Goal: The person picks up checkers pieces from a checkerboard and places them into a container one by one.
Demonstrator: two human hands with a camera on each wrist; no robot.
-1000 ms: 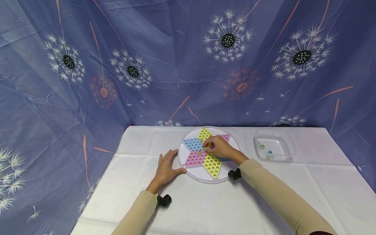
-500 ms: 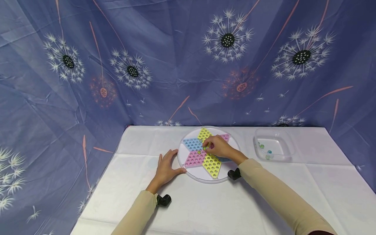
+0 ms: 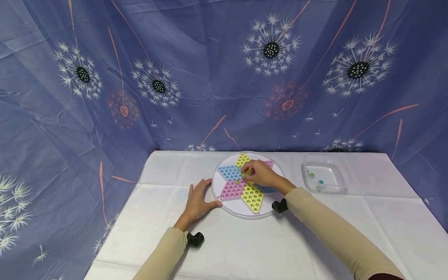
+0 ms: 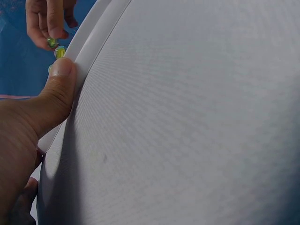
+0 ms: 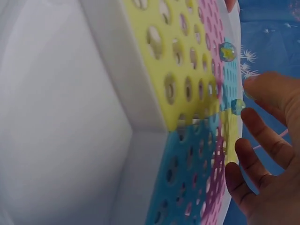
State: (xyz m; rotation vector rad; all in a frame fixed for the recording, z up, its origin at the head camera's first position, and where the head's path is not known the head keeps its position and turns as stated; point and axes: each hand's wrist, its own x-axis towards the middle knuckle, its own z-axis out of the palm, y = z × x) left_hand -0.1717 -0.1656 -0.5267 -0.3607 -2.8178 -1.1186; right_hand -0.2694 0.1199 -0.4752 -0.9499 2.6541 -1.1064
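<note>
A round white Chinese checkers board (image 3: 217,186) carries a pink, yellow and blue star of holes. My left hand (image 3: 197,202) rests at its left rim, fingers spread, thumb (image 4: 61,77) against the edge. Over the star's middle, my right hand (image 3: 260,174) pinches a glass marble (image 4: 52,42) between thumb and index finger, close above the holes; the other fingers (image 5: 253,161) are bent loosely. A green-yellow marble (image 5: 227,51) sits near the pink section, and another marble (image 5: 237,106) by the blue one. The hand hides part of the star.
To the board's right, a clear plastic container (image 3: 336,171) holds several marbles (image 3: 312,175). A white cloth (image 3: 245,249) covers the table, and a blue dandelion-print curtain (image 3: 210,77) hangs behind and at the left.
My right hand has tilted slightly over the star, showing yellow rather than purple between its fingers. The left hand keeps its place at the rim.
</note>
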